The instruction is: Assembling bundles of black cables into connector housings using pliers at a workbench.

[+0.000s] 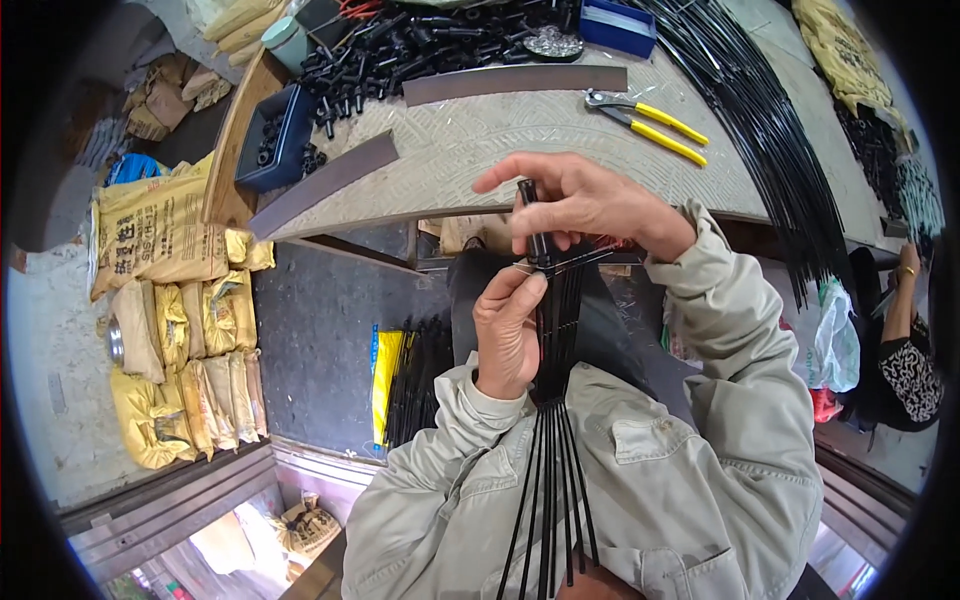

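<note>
My right hand (590,205) is curled round an upright black tubular fitting (527,190), its index finger stretched out beyond the top. Just below, my left hand (513,318) pinches the fitting's lower end with thumb and fingers. A thin wire-like strand shows at the left fingertips. From there a bundle of thin black rods (550,480), like umbrella ribs, runs down over my lap and fans out against my jacket. A few more thin rods stick out sideways to the right under my right hand. How the rods join the fitting is hidden by my fingers.
On the workbench (480,150) lie yellow-handled pliers (650,125), two flat metal strips (515,85), a heap of black fittings (400,50) and long black rods (750,110). A blue bin (275,140) stands left. Sacks (160,225) are stacked farther left; another person's arm (900,300) shows right.
</note>
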Tool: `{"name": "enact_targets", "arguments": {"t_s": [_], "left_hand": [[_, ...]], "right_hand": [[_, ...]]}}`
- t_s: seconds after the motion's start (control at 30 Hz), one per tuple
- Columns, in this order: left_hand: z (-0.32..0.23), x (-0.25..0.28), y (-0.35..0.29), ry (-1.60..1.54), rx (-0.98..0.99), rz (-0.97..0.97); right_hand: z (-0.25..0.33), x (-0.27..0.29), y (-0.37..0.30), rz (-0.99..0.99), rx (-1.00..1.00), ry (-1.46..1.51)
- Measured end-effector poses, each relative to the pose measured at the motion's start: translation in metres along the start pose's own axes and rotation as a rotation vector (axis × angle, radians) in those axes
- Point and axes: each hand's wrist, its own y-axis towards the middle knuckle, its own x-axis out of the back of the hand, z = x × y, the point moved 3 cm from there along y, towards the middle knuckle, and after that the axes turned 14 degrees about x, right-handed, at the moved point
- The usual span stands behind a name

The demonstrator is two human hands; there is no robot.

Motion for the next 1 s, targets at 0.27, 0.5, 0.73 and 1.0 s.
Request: {"name": "enact_targets", "arguments": {"t_s": [0.27,0.5,0.73,1.0], "left_hand": [[-0.005,-0.007,-0.002,0.02,0.048,-0.021],[-0.004,-0.003,0.002,0.075,-0.004,-0.052],[-0.006,-0.001,0.003,-0.001,-0.003,-0.044],[-0.004,0.006,0.002,0.014,-0.039,-0.064]], "right_hand": [[-0.022,0.007,-0.004,0.013,0.08,0.115],[-0.018,0.007,-0.004,-0.018,0.007,0.009],[-0.005,-0.003,-0.001,-0.135,0.222,-0.53],[-0.005,-0.009,0.001,-0.131,0.287,-0.481]]}}
